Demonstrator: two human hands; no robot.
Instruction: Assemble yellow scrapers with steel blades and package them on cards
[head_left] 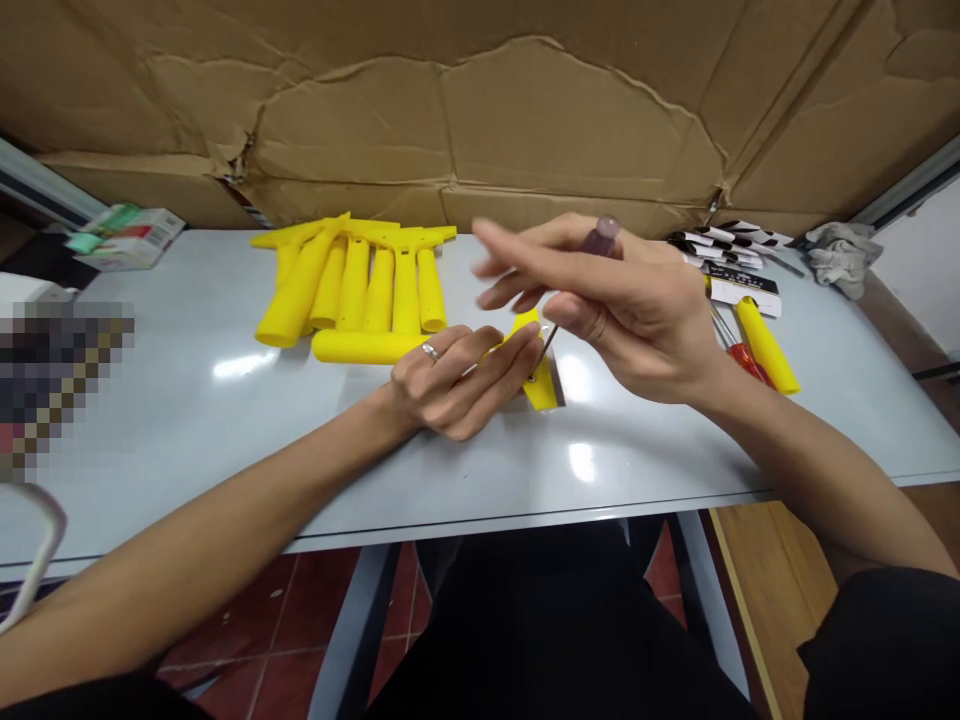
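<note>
My left hand, with a ring on one finger, is closed on a yellow plastic scraper. The scraper lies across the table, its wide head to the right with a thin metal blade edge along it. Its round handle appears to stick out left of my fingers. In my right hand is a screwdriver with a dark purplish handle, partly hidden by my raised, slightly blurred fingers. Its thin shaft slants down to a small screw in the scraper head, beside my left fingertips.
Several yellow scraper handles lie in a row at the back left. To the right are another yellow handle, a red-handled tool, black-and-white packaging and a grey cloth. A small box sits far left. Cardboard stands behind.
</note>
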